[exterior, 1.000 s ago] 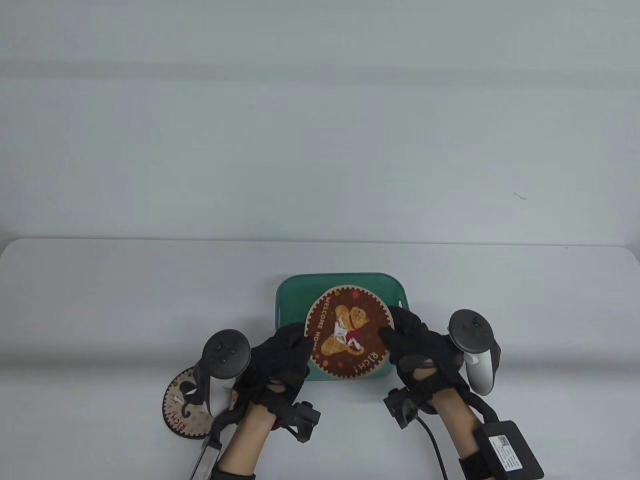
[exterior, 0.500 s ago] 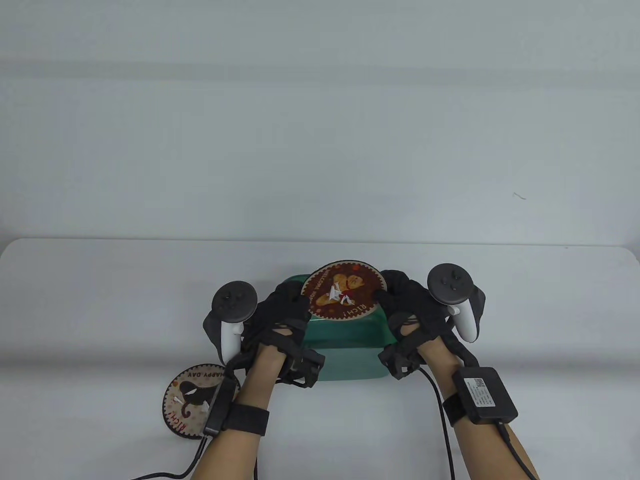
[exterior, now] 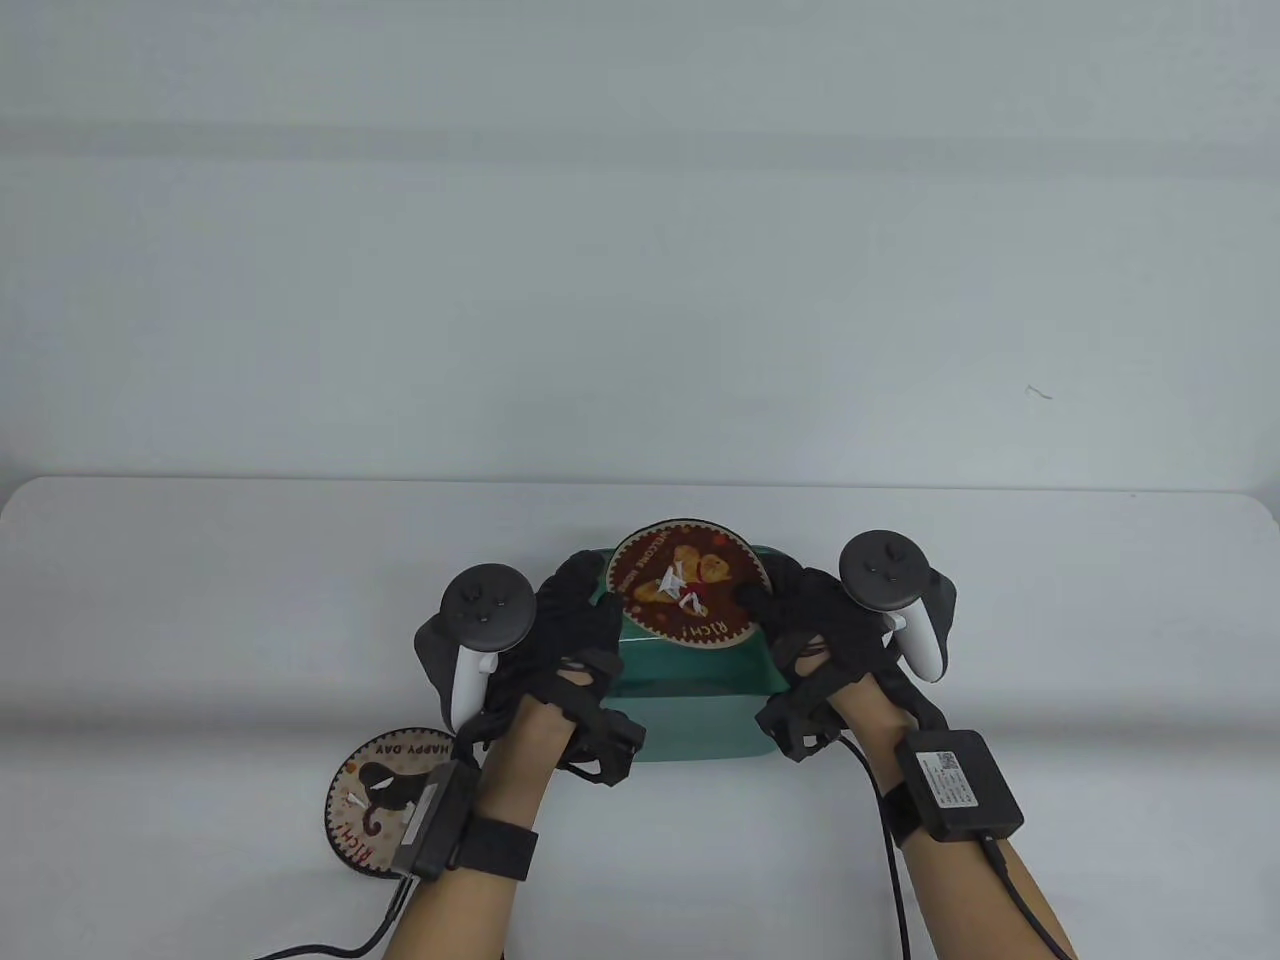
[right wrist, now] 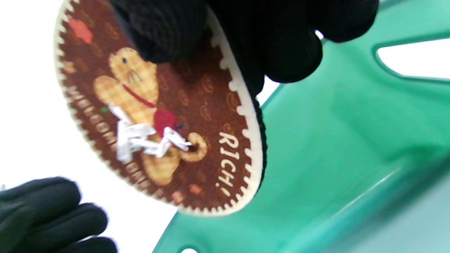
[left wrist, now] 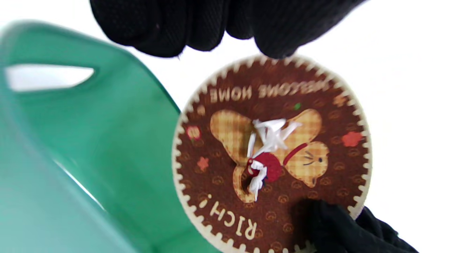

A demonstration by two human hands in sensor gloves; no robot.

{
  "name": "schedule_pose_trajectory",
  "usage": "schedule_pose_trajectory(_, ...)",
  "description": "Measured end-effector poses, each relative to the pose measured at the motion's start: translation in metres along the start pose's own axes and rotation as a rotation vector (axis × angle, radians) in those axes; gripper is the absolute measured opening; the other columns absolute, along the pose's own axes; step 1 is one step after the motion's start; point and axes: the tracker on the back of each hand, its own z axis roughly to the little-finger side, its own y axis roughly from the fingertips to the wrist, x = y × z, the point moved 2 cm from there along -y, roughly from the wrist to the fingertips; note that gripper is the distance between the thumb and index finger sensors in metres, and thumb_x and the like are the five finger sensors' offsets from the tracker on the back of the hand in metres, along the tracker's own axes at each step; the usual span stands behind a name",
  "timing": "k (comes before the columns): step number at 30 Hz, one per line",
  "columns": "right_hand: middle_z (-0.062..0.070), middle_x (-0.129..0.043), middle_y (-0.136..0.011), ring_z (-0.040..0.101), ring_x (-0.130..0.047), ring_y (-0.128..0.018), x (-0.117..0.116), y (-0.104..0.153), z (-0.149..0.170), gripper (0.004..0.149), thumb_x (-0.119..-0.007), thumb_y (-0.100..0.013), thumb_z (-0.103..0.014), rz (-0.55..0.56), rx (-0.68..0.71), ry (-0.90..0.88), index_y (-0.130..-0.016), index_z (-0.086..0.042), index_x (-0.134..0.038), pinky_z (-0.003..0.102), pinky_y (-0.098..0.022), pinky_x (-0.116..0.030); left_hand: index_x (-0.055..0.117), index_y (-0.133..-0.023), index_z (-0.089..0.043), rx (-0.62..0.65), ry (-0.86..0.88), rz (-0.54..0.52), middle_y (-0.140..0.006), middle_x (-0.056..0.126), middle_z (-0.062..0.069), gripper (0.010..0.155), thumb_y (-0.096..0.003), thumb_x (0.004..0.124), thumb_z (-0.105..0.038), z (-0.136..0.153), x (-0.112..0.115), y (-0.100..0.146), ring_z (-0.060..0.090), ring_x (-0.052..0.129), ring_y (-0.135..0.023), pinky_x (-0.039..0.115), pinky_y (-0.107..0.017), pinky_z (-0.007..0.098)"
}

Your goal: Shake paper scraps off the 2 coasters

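Observation:
A round brown cat coaster (exterior: 690, 592) is held tilted above the far end of the green tray (exterior: 690, 705). White paper scraps (exterior: 680, 588) cling to its middle, plain in the wrist views on the coaster (left wrist: 225, 168) (right wrist: 197, 105) as scraps (left wrist: 270, 137) (right wrist: 140, 138). My right hand (exterior: 775, 615) pinches the near right rim, thumb (right wrist: 165, 31) on the face. My left hand (exterior: 585, 610) hovers by the left rim with curled fingers (right wrist: 49, 211); a gap shows there. A second coaster (exterior: 375, 795) lies flat at front left, with scraps on it.
The tray (left wrist: 88, 147) (right wrist: 351, 123) has handle slots at its ends and sits mid-table near the front edge. My left forearm strap and sensor box (exterior: 440, 820) cover part of the second coaster. Cables trail off both wrists.
Both hands carried the cat coaster away from me, from above the tray's middle to its far end, and tipped it. My left arm slid off the second coaster.

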Motion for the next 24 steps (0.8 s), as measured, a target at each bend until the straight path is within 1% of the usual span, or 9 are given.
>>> schedule_pose_trajectory(6,0.004,-0.087,-0.071,0.026,-0.083,-0.063,0.01,0.006,0.002,0.041,-0.075,-0.044,-0.033,0.073,-0.004,-0.024,-0.083,-0.026,-0.066,0.046,-0.053,-0.065,0.052,-0.099,-0.016,0.098,-0.109,-0.083,-0.099,0.059,0.015,0.061,-0.0485,0.079,-0.037,0.018,-0.019,0.045,0.043,0.068,-0.087,0.068,-0.059,0.048)
schedule_pose_trajectory(9,0.003,-0.089,-0.07,0.025,-0.085,-0.062,0.017,0.011,0.001,0.041,-0.075,-0.044,-0.034,0.111,0.002,-0.072,-0.083,-0.025,-0.066,0.045,-0.051,-0.068,0.058,-0.097,-0.015,0.155,-0.115,-0.145,-0.096,0.065,0.016,0.057,-0.0481,0.079,-0.036,0.035,-0.016,0.068,0.043,0.073,-0.083,0.071,-0.057,0.048)
schedule_pose_trajectory(11,0.003,-0.09,-0.07,0.024,-0.087,-0.06,0.021,0.016,-0.001,0.041,-0.075,-0.044,-0.034,0.159,0.003,-0.131,-0.083,-0.025,-0.067,0.044,-0.051,-0.069,0.061,-0.096,-0.015,0.186,-0.135,-0.141,-0.094,0.067,0.015,0.055,-0.0483,0.079,-0.036,0.046,-0.008,0.077,0.042,0.075,-0.081,0.072,-0.056,0.048)
schedule_pose_trajectory(16,0.001,-0.089,-0.072,0.022,-0.088,-0.06,0.021,0.028,-0.004,0.041,-0.074,-0.045,-0.035,0.341,0.013,-0.063,-0.084,-0.027,-0.065,0.042,-0.051,-0.07,0.063,-0.096,-0.015,0.176,-0.14,-0.026,-0.094,0.068,0.016,0.054,-0.0482,0.078,-0.036,0.062,0.009,0.082,0.043,0.075,-0.081,0.071,-0.056,0.048)
schedule_pose_trajectory(17,0.003,-0.091,-0.07,0.024,-0.089,-0.057,0.018,0.027,-0.005,0.041,-0.076,-0.044,-0.034,0.349,0.0,0.032,-0.083,-0.025,-0.067,0.043,-0.048,-0.071,0.062,-0.096,-0.014,0.163,-0.169,-0.007,-0.094,0.068,0.016,0.055,-0.0482,0.078,-0.036,0.066,0.012,0.083,0.043,0.075,-0.082,0.071,-0.057,0.049)
schedule_pose_trajectory(18,0.004,-0.093,-0.067,0.024,-0.091,-0.053,0.013,0.023,-0.006,0.041,-0.076,-0.043,-0.033,0.291,-0.045,0.165,-0.082,-0.023,-0.069,0.043,-0.046,-0.073,0.063,-0.096,-0.014,0.159,-0.191,0.023,-0.094,0.068,0.016,0.055,-0.0481,0.078,-0.036,0.069,0.014,0.082,0.043,0.075,-0.082,0.071,-0.057,0.049)
schedule_pose_trajectory(19,0.002,-0.092,-0.067,0.022,-0.092,-0.054,0.012,0.023,-0.006,0.041,-0.076,-0.043,-0.035,0.265,-0.055,0.202,-0.082,-0.024,-0.068,0.042,-0.046,-0.073,0.062,-0.096,-0.015,0.153,-0.201,0.038,-0.094,0.068,0.016,0.054,-0.0482,0.078,-0.036,0.071,0.014,0.082,0.043,0.075,-0.082,0.071,-0.057,0.049)
schedule_pose_trajectory(22,0.001,-0.093,-0.067,0.021,-0.092,-0.054,0.015,0.026,-0.01,0.041,-0.075,-0.043,-0.035,0.406,-0.03,0.112,-0.082,-0.026,-0.068,0.041,-0.047,-0.073,0.063,-0.095,-0.014,0.124,-0.179,0.032,-0.094,0.068,0.016,0.054,-0.048,0.078,-0.036,0.078,0.01,0.082,0.044,0.075,-0.081,0.072,-0.056,0.049)
schedule_pose_trajectory(24,0.004,-0.093,-0.066,0.024,-0.092,-0.052,0.008,0.022,-0.01,0.041,-0.076,-0.043,-0.033,0.353,-0.057,0.075,-0.082,-0.023,-0.069,0.043,-0.046,-0.073,0.063,-0.096,-0.014,0.11,-0.159,0.031,-0.094,0.068,0.017,0.054,-0.0482,0.078,-0.036,0.08,0.007,0.082,0.044,0.075,-0.081,0.071,-0.056,0.049)
